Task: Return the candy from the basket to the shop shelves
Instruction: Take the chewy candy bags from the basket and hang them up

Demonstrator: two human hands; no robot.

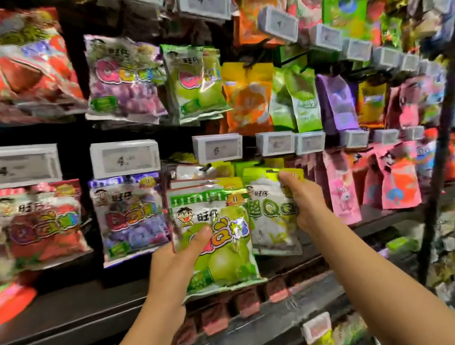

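My left hand (pixel 174 257) grips a green apple candy bag (pixel 216 245) by its lower left side, thumb on the front, and holds it up in front of the shelf hooks. My right hand (pixel 304 202) grips the upper right edge of a white and green candy bag (pixel 272 224) that hangs just behind and to the right of the green bag. More bags of the green kind hang on the row above (pixel 196 81). The basket is out of view.
Purple candy bags (pixel 129 216) and red ones (pixel 42 223) hang to the left, pink bags (pixel 395 176) to the right. White price tags (pixel 218 148) jut out on hook ends above my hands. A dark shelf ledge (pixel 66 323) runs below. A black upright post (pixel 449 121) stands at the right.
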